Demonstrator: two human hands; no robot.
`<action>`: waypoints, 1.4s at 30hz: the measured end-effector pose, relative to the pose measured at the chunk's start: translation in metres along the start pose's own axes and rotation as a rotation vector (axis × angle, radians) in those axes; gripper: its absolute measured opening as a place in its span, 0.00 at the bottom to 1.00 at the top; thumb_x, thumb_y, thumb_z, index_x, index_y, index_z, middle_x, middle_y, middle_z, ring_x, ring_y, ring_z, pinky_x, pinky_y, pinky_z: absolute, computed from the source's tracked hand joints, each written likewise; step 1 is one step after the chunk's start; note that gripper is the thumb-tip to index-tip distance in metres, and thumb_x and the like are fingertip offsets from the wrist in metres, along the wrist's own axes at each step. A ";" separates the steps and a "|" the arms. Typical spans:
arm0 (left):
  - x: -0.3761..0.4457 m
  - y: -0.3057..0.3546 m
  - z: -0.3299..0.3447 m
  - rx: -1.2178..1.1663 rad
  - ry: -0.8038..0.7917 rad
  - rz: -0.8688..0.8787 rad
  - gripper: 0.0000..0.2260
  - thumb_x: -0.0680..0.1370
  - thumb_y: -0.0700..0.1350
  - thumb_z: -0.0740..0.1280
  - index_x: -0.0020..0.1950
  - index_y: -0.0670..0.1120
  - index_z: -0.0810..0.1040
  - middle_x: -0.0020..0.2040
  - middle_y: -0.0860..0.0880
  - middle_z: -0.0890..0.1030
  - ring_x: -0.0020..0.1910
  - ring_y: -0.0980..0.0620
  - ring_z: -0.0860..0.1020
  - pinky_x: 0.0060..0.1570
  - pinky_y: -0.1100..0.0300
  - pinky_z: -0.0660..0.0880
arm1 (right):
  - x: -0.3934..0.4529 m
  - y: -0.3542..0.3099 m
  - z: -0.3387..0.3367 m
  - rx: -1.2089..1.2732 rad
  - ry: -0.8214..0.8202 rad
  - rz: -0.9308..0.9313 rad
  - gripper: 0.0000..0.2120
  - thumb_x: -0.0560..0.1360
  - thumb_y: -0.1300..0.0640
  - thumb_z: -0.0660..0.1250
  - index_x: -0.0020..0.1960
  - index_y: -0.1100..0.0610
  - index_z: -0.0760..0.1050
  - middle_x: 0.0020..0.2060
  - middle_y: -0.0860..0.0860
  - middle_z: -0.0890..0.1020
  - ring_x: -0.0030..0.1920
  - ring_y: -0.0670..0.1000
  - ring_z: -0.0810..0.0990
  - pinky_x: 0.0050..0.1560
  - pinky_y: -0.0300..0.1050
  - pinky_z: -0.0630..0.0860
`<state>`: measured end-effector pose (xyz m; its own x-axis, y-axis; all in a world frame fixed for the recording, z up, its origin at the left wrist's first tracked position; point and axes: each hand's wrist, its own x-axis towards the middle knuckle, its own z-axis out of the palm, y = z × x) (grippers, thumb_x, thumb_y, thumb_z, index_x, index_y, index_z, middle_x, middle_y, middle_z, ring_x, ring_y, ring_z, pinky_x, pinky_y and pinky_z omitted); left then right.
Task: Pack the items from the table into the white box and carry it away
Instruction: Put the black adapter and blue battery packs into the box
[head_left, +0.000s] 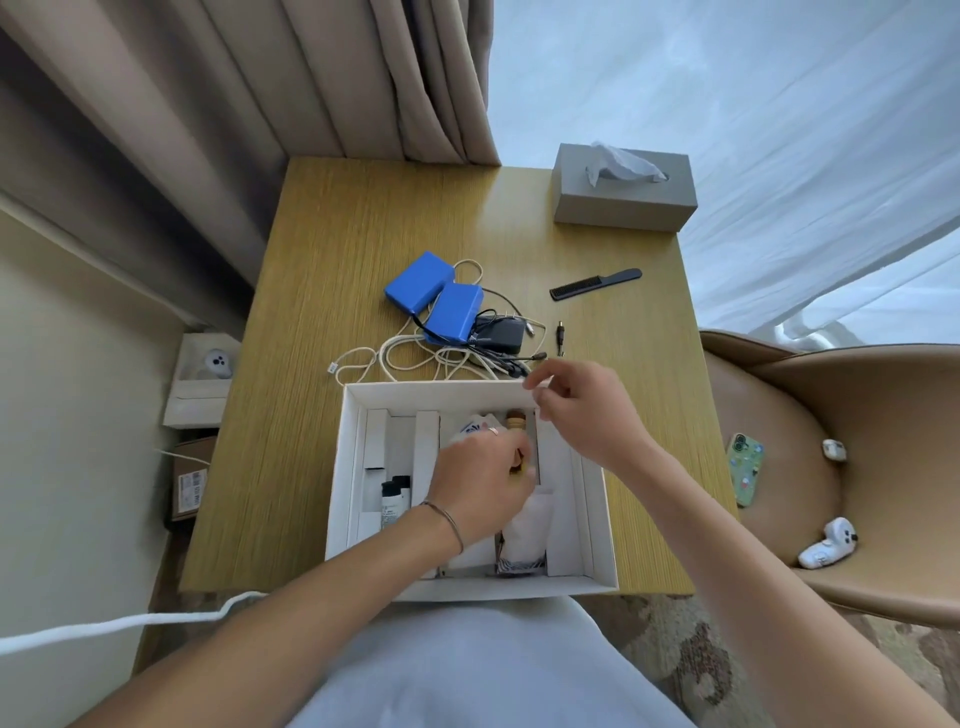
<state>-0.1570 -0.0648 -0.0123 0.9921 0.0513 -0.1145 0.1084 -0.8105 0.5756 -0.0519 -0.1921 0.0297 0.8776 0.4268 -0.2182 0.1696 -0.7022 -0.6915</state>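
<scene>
White box (470, 393) open at surface's (322, 260) near edge. Left hand (480, 486) inside box, fingers curled around brown wooden-topped item (516, 419). Right hand (582, 410) pinching box's far right corner. Blue packs (434, 296) and cables (415, 356) just beyond box.
</scene>
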 end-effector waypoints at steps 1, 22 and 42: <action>0.005 0.001 -0.008 -0.015 0.050 0.028 0.06 0.76 0.51 0.67 0.51 0.54 0.80 0.43 0.56 0.82 0.42 0.54 0.79 0.41 0.59 0.77 | 0.006 -0.001 -0.004 0.007 0.016 -0.005 0.08 0.78 0.60 0.65 0.48 0.49 0.81 0.32 0.50 0.83 0.33 0.52 0.80 0.32 0.41 0.73; 0.145 -0.029 -0.064 0.041 0.018 -0.065 0.08 0.78 0.43 0.66 0.56 0.50 0.80 0.48 0.52 0.83 0.48 0.53 0.80 0.47 0.53 0.79 | 0.142 0.079 -0.006 -0.394 -0.288 0.059 0.14 0.74 0.65 0.66 0.54 0.51 0.83 0.50 0.50 0.84 0.48 0.51 0.82 0.47 0.49 0.83; 0.156 -0.068 -0.068 0.104 -0.059 -0.270 0.07 0.78 0.42 0.65 0.52 0.51 0.80 0.45 0.54 0.81 0.47 0.53 0.79 0.48 0.52 0.79 | 0.187 0.056 0.056 -0.731 -0.170 -0.250 0.22 0.68 0.55 0.75 0.60 0.56 0.73 0.53 0.55 0.76 0.53 0.57 0.76 0.46 0.48 0.73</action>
<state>-0.0052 0.0378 -0.0139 0.9224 0.2418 -0.3010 0.3580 -0.8278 0.4320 0.0968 -0.1203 -0.0884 0.7037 0.6616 -0.2592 0.6564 -0.7449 -0.1193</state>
